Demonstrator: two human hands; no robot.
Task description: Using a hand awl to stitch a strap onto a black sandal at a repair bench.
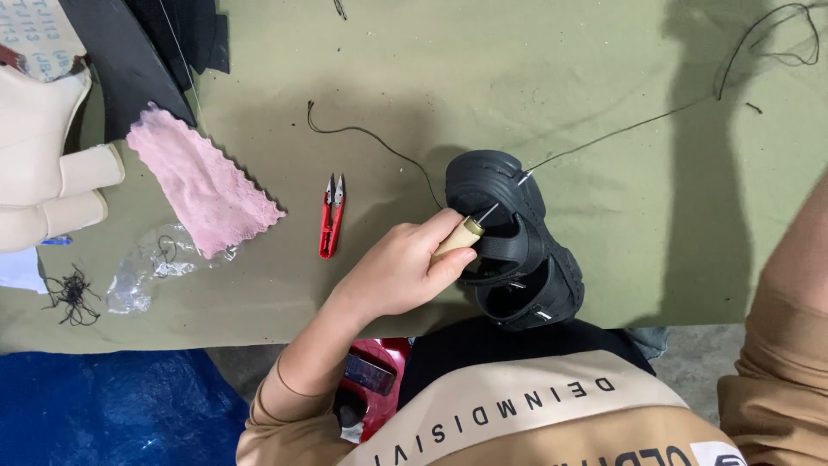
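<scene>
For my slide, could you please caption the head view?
Left hand drives a wooden-handled awl into a black sandal on a green table.

Left hand [398, 269] grips wooden-handled awl [461, 236], tip against black sandal [516, 242]; black thread [621, 131] trails across green table [517, 69].

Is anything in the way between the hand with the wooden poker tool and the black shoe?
Nothing visible. The left hand holds the wooden-handled awl, and its metal tip already reaches the black sandal. The red snips lie off to the side.
</scene>
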